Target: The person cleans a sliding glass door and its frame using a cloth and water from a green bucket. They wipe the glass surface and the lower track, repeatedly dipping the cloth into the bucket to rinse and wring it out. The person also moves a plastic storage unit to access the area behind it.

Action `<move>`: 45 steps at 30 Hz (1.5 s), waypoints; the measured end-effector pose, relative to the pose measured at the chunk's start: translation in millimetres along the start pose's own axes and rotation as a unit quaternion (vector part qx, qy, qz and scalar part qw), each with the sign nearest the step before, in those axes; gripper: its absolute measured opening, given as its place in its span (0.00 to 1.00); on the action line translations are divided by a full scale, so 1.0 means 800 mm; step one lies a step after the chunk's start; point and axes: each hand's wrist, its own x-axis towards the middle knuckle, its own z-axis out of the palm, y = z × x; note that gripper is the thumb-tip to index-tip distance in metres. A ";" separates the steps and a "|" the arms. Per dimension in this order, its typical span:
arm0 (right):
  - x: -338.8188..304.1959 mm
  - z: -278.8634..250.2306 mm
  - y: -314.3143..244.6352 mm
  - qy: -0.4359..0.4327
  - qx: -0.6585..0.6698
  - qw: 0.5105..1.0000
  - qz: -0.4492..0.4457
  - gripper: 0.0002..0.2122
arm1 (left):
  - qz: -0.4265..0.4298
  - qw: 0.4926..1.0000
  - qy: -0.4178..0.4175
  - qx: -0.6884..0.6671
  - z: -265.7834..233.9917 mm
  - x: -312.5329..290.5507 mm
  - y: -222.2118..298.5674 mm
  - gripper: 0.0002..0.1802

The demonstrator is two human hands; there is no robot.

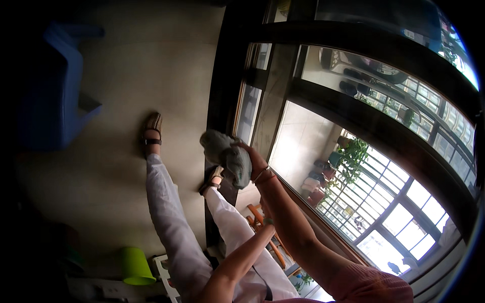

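Observation:
A bunched grey cloth (237,164) is held in my right hand (256,160), whose fingers wrap its right side. The cloth hangs in loose folds beside the dark frame of a glass door (262,91), above my foot; I cannot tell whether it touches the frame. My right arm reaches forward, with a thin bracelet at the wrist. My left forearm crosses below it, with a band on its wrist. My left hand (264,206) is almost wholly hidden behind my right forearm, so its fingers do not show.
A blue plastic stool (65,96) stands on the pale floor (146,65) at the far left. Nearer is a green bin (135,265). Orange wooden furniture (275,247) lies beneath my arms. Potted plants (348,156) and a barred window (374,197) show beyond the glass.

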 end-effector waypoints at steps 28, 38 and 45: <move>-0.175 -0.161 -0.012 -0.098 0.102 0.957 -0.254 0.15 | 0.568 0.428 -0.097 0.696 0.246 -0.162 0.155 0.38; -0.198 -0.163 -0.038 0.007 -0.016 0.944 -0.329 0.16 | 0.612 0.467 -0.086 0.632 0.265 -0.167 0.145 0.42; -0.206 -0.157 -0.075 0.094 -0.158 0.903 -0.388 0.16 | 0.623 0.419 -0.049 0.659 0.283 -0.160 0.164 0.43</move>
